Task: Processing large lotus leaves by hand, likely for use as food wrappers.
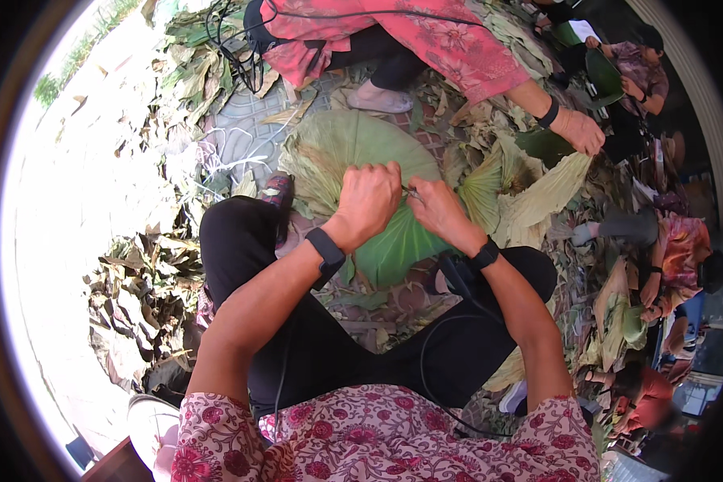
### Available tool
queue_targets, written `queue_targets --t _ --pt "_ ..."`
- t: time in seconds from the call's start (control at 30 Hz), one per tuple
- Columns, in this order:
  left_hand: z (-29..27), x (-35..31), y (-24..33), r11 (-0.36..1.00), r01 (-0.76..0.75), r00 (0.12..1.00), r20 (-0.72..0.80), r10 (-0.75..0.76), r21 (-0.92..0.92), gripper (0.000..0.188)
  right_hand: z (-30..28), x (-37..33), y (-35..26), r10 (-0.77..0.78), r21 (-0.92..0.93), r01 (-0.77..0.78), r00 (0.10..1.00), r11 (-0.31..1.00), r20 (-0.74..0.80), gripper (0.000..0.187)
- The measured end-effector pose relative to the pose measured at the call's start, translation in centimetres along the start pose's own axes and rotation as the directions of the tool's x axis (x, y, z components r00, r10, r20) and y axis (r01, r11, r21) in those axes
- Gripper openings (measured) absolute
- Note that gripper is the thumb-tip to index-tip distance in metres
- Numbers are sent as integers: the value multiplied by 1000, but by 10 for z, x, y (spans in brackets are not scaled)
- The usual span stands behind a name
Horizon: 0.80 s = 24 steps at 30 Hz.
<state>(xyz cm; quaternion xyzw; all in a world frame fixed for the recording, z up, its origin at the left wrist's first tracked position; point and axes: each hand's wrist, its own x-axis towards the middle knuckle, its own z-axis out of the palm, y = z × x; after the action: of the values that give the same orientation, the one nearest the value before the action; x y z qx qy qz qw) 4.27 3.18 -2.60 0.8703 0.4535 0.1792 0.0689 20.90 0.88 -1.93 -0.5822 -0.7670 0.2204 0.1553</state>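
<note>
A large round lotus leaf (361, 136), pale and dry at the far side and bright green nearer me, is spread out in front of my knees. My left hand (369, 193) is closed in a fist over its middle, knuckles up. Close beside it, my right hand (438, 209) pinches with thumb and forefinger; a small dark bit shows at the fingertips, too small to name. What the left fingers grip is hidden under the hand. The fists are a little apart, both above the leaf.
Dried leaves (145, 313) lie heaped at left, with more at right. White string (233, 149) trails over the paving. Opposite me, a co-worker's hand (578, 130) touches a withered leaf (550, 193). Other people (683, 257) handle leaves along the right. A black cable (438, 325) crosses my lap.
</note>
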Motion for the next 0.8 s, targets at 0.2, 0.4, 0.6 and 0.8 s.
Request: queue_targets --t 0.2,0.4,0.6,0.8 --pt "2 3 -7 997 16 999 -34 -19 -80 14 -1 5 -9 -47 -1 48 998 999 32 11" --pt "5 10 -9 991 3 999 -51 -10 -137 16 -3 5 -11 31 -13 -31 999 999 14 11" --pt "7 5 -5 767 -22 998 28 53 -642 25 4 -2 16 -10 -3 10 999 1000 -32 13" --pt "17 -2 -5 764 3 983 141 116 -645 25 4 -14 19 -64 -85 65 998 994 15 16"
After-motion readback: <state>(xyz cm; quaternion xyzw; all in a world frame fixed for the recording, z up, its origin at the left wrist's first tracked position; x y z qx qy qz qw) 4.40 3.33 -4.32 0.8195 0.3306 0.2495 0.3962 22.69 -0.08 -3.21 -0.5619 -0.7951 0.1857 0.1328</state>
